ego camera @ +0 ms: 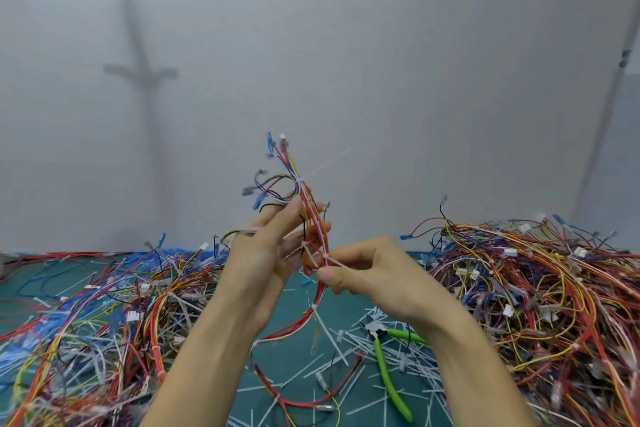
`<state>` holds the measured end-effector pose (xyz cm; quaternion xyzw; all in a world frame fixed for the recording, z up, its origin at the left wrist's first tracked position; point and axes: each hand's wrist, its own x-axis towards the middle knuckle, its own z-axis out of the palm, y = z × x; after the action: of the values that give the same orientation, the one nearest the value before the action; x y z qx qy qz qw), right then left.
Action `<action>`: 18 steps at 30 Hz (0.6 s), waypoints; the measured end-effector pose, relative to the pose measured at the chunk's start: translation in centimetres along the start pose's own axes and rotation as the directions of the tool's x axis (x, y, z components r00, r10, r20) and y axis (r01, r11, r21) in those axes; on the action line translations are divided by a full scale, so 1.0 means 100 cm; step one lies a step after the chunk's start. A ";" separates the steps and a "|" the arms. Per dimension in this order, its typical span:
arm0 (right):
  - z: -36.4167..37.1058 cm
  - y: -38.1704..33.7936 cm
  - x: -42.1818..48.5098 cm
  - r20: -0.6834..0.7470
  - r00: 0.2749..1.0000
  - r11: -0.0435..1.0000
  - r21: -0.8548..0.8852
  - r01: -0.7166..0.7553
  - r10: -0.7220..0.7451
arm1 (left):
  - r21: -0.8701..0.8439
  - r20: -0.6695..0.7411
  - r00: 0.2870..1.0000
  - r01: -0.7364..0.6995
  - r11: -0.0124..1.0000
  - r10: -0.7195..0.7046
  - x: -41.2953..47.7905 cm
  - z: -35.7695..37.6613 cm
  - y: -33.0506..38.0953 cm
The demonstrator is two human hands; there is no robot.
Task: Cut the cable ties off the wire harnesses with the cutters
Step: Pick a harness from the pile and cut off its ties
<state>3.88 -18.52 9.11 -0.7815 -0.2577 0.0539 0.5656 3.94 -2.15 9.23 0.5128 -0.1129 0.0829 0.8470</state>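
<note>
A wire harness (300,198) of red, yellow, white and blue wires stands upright above the table, its lower end trailing down onto the mat. My left hand (266,253) holds the bundle from the left, fingers extended along the wires. My right hand (367,270) pinches a white cable tie (341,265) on the harness at mid height. Another tie (300,179) with a long tail sits higher on the bundle. The green-handled cutters (386,362) lie on the mat below my right wrist, held by neither hand.
A large heap of harnesses (540,291) fills the right side of the green mat (294,367). A lower spread of wires (93,319) covers the left. Several cut white tie pieces (349,350) litter the mat's middle. A white wall stands behind.
</note>
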 end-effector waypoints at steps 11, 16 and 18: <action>-0.014 -0.012 -0.001 -0.367 0.926 0.996 -0.031 0.087 -0.093 | 0.375 0.123 0.965 -0.260 0.890 0.230 -0.004 0.003 -0.011; 0.001 -0.010 0.002 -0.459 0.888 0.961 0.228 0.155 -0.034 | 0.435 0.219 0.946 -0.316 0.843 0.241 -0.008 0.004 -0.006; 0.004 -0.009 0.005 -0.499 0.867 0.929 0.328 0.171 0.017 | 0.420 0.224 0.947 -0.307 0.854 0.230 -0.010 0.004 -0.003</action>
<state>3.80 -17.70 9.91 -0.6404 -0.1216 -0.1237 0.7482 3.04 -2.70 8.87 0.6785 -0.2313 0.1816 0.6731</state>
